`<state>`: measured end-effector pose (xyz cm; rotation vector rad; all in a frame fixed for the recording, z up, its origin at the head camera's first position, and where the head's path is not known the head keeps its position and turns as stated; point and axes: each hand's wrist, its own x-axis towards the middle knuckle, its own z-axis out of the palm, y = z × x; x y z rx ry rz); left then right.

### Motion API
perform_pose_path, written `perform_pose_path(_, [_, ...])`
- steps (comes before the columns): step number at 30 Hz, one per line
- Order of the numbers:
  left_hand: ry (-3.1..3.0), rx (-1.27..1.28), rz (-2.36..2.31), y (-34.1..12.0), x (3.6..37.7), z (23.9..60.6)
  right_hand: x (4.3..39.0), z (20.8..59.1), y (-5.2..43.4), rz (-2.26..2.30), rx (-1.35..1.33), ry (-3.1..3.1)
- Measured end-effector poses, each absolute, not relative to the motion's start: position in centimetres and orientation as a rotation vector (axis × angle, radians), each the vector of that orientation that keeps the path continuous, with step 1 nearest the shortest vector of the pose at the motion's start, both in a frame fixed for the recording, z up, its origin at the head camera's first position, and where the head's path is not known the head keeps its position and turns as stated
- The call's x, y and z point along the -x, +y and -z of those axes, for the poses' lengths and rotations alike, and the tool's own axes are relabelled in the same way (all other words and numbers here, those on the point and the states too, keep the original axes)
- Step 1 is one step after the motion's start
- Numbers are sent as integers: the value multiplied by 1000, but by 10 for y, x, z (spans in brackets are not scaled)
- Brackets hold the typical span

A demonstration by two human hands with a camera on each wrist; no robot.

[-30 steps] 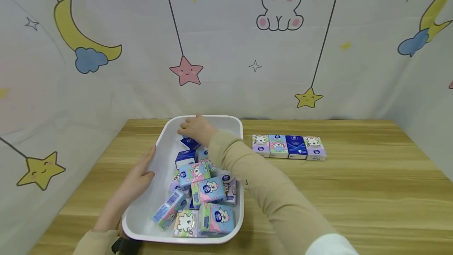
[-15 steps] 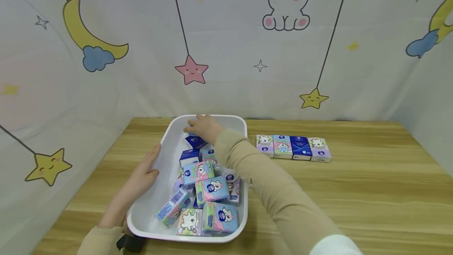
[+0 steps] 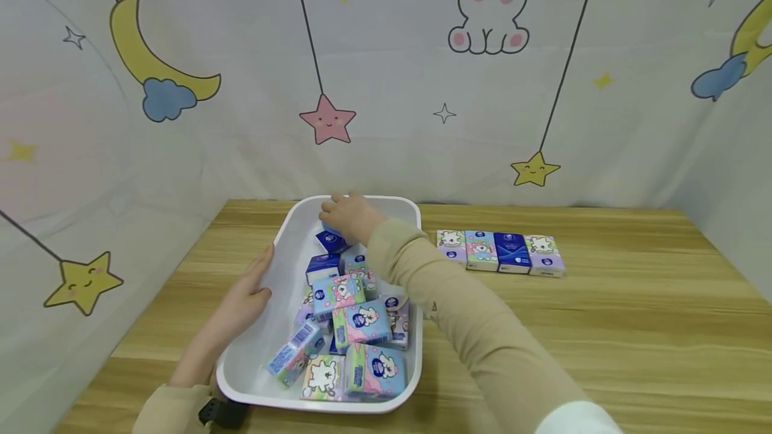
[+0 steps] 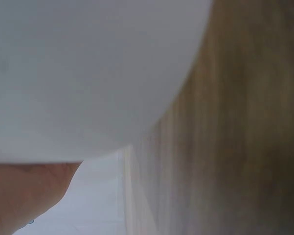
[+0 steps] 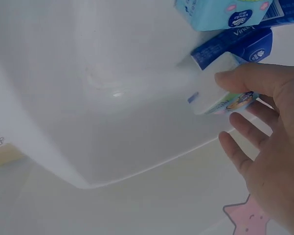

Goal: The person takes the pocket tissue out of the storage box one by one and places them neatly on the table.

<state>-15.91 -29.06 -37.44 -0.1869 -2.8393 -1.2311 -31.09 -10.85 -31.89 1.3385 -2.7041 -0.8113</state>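
Tissue pack, pocket size, printed wrapper: lies at the far end of the white tub, upper centre of the head frame, mostly hidden there under the right hand. In the right wrist view that hand's thumb lies along one side of the pack and the fingers curl toward the other; it looks lightly pinched, though full contact on the finger side cannot be made out.

Near end of tub, lower centre: a loose heap of packs in pink, blue, green and lilac wrappers, some flat, some tilted on their neighbours.

Left rim, centre left: left hand rests on the tub's edge, fingers mostly straight, thumb over the rim. The left wrist view shows only the white wall and table, blurred.

Beyond the heap: dark blue packs, just beside the held pack.

Right of tub, centre right: row of four packs laid side by side and touching on the table.

Handling, by judgement: light, soft, compressible; film wrapper likely slick, so it may slide from a weak pinch. Not fragile. Best taken across the two short sides or the broad faces, thumb opposite fingers, with moderate squeeze only.
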Motion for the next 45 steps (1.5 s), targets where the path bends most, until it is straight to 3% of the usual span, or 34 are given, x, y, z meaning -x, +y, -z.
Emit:
perform_pose_path(24, [-2837,208,1242,-295,163,369,298,293,-65,389,-1338,-3016])
perform_pose_path(45, [-2875,159,1259,-293,160,371,273,292,-7,-188,-1344,-2947])
